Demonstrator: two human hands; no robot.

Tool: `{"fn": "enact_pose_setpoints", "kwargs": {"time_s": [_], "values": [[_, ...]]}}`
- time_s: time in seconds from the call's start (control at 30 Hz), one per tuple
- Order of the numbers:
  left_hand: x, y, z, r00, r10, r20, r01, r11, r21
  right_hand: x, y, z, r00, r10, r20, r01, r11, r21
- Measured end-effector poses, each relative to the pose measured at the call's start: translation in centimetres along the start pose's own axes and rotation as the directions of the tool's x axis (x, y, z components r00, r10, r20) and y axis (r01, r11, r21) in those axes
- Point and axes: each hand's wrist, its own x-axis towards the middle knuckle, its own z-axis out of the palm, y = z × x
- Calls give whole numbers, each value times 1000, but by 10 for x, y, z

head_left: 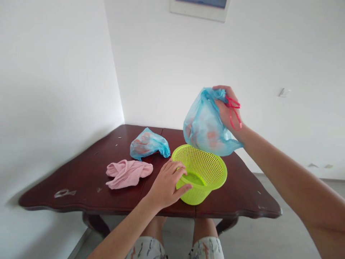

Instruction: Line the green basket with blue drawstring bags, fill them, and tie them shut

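Note:
My right hand (226, 106) is closed around the gathered neck of a translucent blue plastic bag (203, 124). A thin red tie hangs from the neck, and orange-pink contents show dimly through the plastic. The bag is held in the air over the back right of a lime-green plastic basket (198, 196). My left hand (171, 181) grips the left rim of this basket, fingers over the edge and thumb along the near side. Nothing shows inside the basket's visible part. A second blue plastic bag (148, 143), also with orange-pink contents, lies left of the basket.
A crumpled pink cloth (128, 173) lies on the dark red-brown wooden table (88, 180), left of my left hand. White walls stand behind and to the left. The table's wavy front edge is close to my legs.

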Motion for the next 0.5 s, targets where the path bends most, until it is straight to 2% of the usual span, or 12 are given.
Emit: {"fn": "enact_pose_setpoints", "kwargs": {"time_s": [0.1,0.17,0.23,0.3,0.37,0.43,0.5], "values": [[1,0,2,1000,15,-14,-15,1000,0,13,14,2,988,-127,90,138,982,-127],[2,0,4,1000,20,-23,-20,1000,3,19,37,7,952,-235,198,278,933,-228],[3,2,8,1000,7,-27,-7,1000,4,17,68,16,916,-255,309,355,875,-328],[3,6,12,1000,-19,-24,20,1000,7,7,102,29,913,-122,388,290,864,-411],[3,11,14,999,-33,-15,33,999,9,-12,133,45,897,64,437,155,881,-446],[0,12,11,999,-31,-8,31,999,12,-36,158,58,840,206,502,41,899,-437],[-6,3,4,997,-80,-21,81,995,56,-59,175,64,765,288,576,-35,912,-409]]}}
